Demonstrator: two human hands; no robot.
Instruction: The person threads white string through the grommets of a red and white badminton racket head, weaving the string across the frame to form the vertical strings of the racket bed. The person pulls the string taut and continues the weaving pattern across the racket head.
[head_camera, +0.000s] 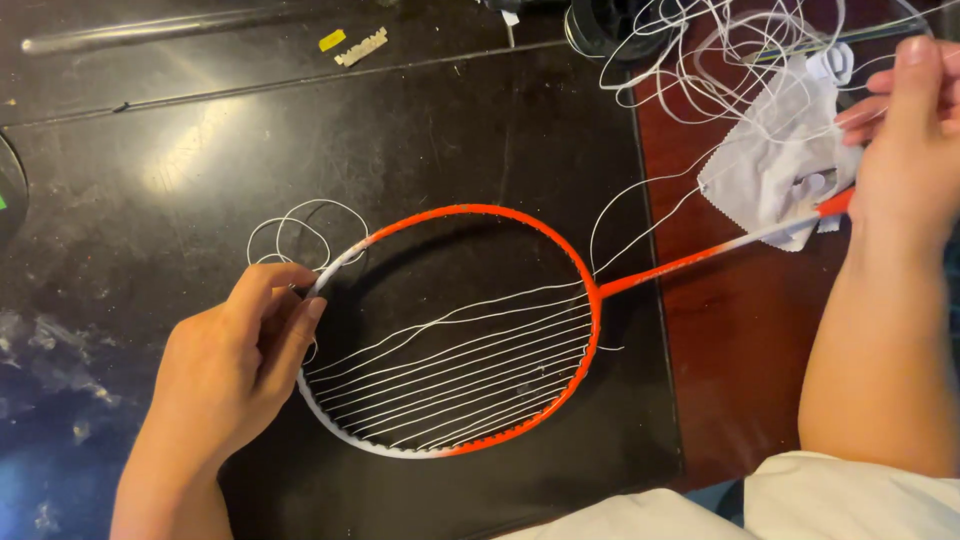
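A badminton racket (470, 330) is laid flat on a black mat (200, 150), head toward the left, shaft running up to the right over the mat's edge onto a reddish-brown table (740, 330). The frame is orange-red along the top and right, fading to white at the left and lower-left rim. The head is only partly strung: a band of white strings (450, 375) is seen across the lower half, roughly parallel and slightly fanned; the upper half is left open. The shaft is orange near the head and turns white toward the handle end.

The left hand (235, 365) is placed at the white left rim of the frame, fingers curled and pinched on the rim; whether string is also pinched there cannot be told. Small loops of loose string (295, 228) are seen just above that hand.

The right hand (905, 140) is closed around the shaft near its orange end, with string apparently trapped between the raised fingers; the exact grip is blurred. A tangle of slack white string (720, 60) is piled at top right, over a grey-white cloth (775, 165) lying under the shaft. A dark spool (610, 30) is seen at the top edge, and a yellow tag (332, 40) with a small strip beside it at top left.
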